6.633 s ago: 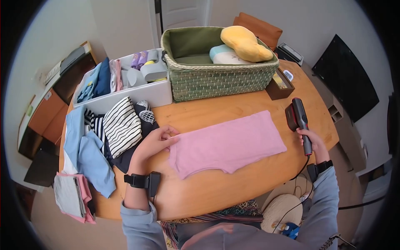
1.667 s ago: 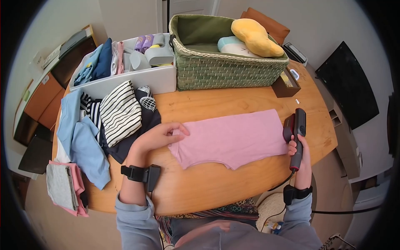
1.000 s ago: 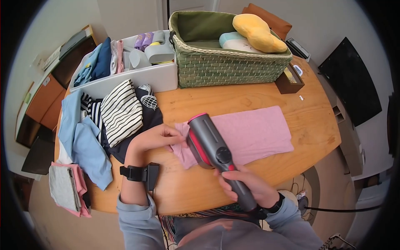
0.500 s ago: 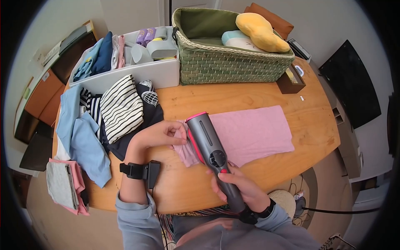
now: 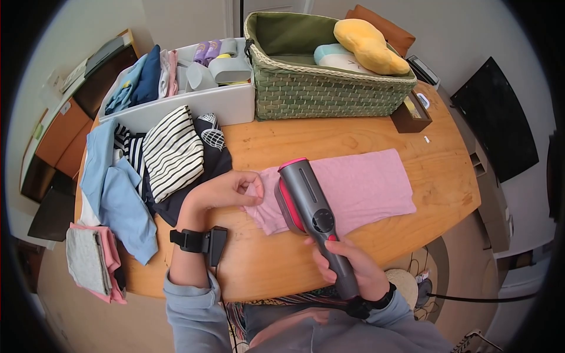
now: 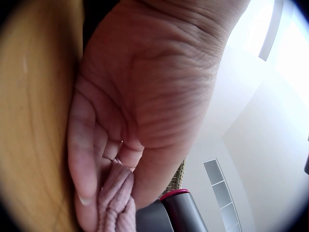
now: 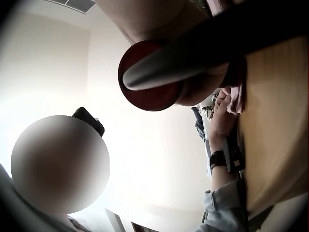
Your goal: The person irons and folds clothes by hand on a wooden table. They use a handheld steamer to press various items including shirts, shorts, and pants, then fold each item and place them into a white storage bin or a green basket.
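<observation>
A pink shirt (image 5: 371, 188), folded into a long strip, lies across the middle of the table. At its left end my left hand (image 5: 226, 191) pinches the fabric, and the left wrist view shows a bunched fold (image 6: 116, 203) between thumb and fingers. My right hand (image 5: 353, 265) grips the handle of a grey handheld garment steamer (image 5: 306, 194) with a pink-red rim. The steamer's head is over the left part of the shirt, just right of my left hand, and covers some of the cloth. In the right wrist view the steamer's round handle end (image 7: 149, 96) fills the foreground.
A striped top (image 5: 172, 153) lies on dark clothes at the left, beside light blue trousers (image 5: 120, 206) and a folded grey-and-pink pile (image 5: 91, 259). Behind stand a white bin (image 5: 182, 106) of clothes, a green woven basket (image 5: 335, 91) with plush toys, and a brown box (image 5: 410, 117).
The steamer swings from beyond the shirt's right end to its left part, then shifts slightly right in the last half second. My left hand stays on the shirt's left end.
</observation>
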The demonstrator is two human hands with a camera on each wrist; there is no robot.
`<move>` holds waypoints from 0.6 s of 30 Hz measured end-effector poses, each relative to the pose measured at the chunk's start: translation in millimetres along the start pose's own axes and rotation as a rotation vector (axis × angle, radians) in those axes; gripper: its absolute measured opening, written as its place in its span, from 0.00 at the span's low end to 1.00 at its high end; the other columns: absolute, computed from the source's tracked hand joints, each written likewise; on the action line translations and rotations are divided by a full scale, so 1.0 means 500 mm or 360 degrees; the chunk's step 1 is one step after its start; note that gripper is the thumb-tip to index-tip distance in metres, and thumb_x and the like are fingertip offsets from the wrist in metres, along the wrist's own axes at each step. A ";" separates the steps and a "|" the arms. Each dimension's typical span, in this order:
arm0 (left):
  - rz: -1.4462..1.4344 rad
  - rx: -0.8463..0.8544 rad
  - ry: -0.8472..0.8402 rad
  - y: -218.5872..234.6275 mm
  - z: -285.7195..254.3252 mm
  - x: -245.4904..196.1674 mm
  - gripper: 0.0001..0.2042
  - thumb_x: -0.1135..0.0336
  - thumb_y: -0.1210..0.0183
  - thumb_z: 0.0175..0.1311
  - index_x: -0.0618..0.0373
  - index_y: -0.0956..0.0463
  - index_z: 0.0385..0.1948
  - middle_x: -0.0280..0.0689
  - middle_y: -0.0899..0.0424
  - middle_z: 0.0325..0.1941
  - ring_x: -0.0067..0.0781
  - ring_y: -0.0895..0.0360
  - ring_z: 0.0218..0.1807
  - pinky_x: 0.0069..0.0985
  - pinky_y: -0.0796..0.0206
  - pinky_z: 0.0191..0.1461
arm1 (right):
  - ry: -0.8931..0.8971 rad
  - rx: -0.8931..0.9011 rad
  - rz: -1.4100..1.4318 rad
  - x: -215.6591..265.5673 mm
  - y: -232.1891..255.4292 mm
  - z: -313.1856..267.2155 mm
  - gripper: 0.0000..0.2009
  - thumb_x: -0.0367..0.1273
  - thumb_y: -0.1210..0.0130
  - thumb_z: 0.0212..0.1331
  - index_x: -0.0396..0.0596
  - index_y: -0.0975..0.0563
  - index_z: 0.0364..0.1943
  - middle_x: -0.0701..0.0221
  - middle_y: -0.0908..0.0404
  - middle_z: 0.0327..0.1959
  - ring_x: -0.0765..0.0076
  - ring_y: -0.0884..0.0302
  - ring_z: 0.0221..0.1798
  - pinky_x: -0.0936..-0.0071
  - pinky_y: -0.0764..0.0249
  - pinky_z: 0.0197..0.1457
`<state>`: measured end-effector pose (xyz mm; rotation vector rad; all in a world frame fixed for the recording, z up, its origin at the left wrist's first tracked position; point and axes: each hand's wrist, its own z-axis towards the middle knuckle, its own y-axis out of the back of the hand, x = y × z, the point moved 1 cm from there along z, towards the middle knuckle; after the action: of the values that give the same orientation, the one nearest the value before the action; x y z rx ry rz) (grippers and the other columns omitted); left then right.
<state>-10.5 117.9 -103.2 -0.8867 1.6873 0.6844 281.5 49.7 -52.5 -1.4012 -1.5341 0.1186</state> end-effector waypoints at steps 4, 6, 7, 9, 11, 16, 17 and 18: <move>0.0002 -0.0007 0.0011 -0.002 -0.001 -0.005 0.04 0.73 0.41 0.57 0.57 0.26 0.32 0.24 0.24 0.31 0.10 0.28 0.32 0.12 0.33 0.33 | 0.0005 -0.0028 0.0014 0.008 -0.002 -0.012 0.20 0.37 0.51 0.62 0.38 0.36 0.53 0.71 0.33 0.23 0.77 0.35 0.18 0.81 0.36 0.23; 0.0030 -0.0006 -0.0042 0.002 0.004 0.006 0.04 0.73 0.41 0.57 0.57 0.26 0.32 0.24 0.23 0.31 0.10 0.28 0.31 0.12 0.33 0.33 | 0.0010 -0.0097 -0.0038 0.013 -0.004 -0.017 0.20 0.36 0.51 0.62 0.38 0.36 0.53 0.71 0.33 0.23 0.78 0.35 0.18 0.81 0.36 0.22; 0.0030 -0.0006 -0.0042 0.002 0.005 0.009 0.04 0.73 0.41 0.57 0.57 0.26 0.32 0.24 0.23 0.31 0.10 0.28 0.31 0.12 0.33 0.33 | 0.0010 -0.0096 -0.0038 0.012 -0.002 -0.018 0.20 0.36 0.51 0.62 0.38 0.36 0.53 0.71 0.33 0.23 0.78 0.35 0.18 0.81 0.36 0.22; 0.0048 -0.0012 -0.0053 0.002 0.006 0.011 0.04 0.72 0.40 0.57 0.56 0.26 0.32 0.23 0.24 0.31 0.09 0.28 0.31 0.12 0.33 0.33 | 0.0048 -0.0105 -0.0070 0.010 0.005 -0.021 0.20 0.36 0.50 0.62 0.38 0.37 0.54 0.71 0.33 0.22 0.77 0.35 0.18 0.81 0.36 0.22; 0.0044 0.0005 -0.0009 -0.001 0.002 0.001 0.04 0.74 0.41 0.57 0.58 0.26 0.32 0.26 0.24 0.33 0.11 0.29 0.34 0.13 0.34 0.37 | 0.0028 -0.0108 -0.0069 0.011 0.010 -0.025 0.19 0.34 0.51 0.62 0.39 0.36 0.53 0.72 0.32 0.22 0.78 0.34 0.17 0.81 0.36 0.21; 0.0030 0.0028 0.0025 0.000 0.002 0.003 0.04 0.76 0.41 0.57 0.60 0.26 0.33 0.28 0.24 0.34 0.13 0.29 0.38 0.14 0.34 0.42 | -0.0005 -0.0179 -0.0271 0.017 0.019 -0.045 0.19 0.31 0.49 0.60 0.40 0.36 0.54 0.73 0.32 0.22 0.78 0.32 0.18 0.82 0.36 0.21; 0.0029 0.0028 0.0041 -0.001 0.001 0.000 0.04 0.75 0.41 0.57 0.60 0.26 0.33 0.28 0.24 0.34 0.14 0.29 0.38 0.14 0.34 0.42 | 0.0031 -0.0231 -0.0250 0.020 0.020 -0.051 0.19 0.30 0.49 0.59 0.39 0.36 0.53 0.73 0.32 0.21 0.78 0.33 0.17 0.82 0.36 0.21; 0.0028 0.0028 0.0058 -0.002 0.000 -0.004 0.04 0.75 0.41 0.57 0.60 0.26 0.33 0.28 0.24 0.34 0.14 0.29 0.38 0.14 0.34 0.42 | 0.0066 -0.0282 -0.0228 0.023 0.022 -0.056 0.19 0.30 0.48 0.58 0.39 0.36 0.53 0.73 0.32 0.21 0.78 0.33 0.17 0.82 0.36 0.21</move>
<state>-9.4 117.6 -101.4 -0.8774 1.7330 0.6678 310.9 47.7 -39.5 -1.4160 -1.6364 -0.1363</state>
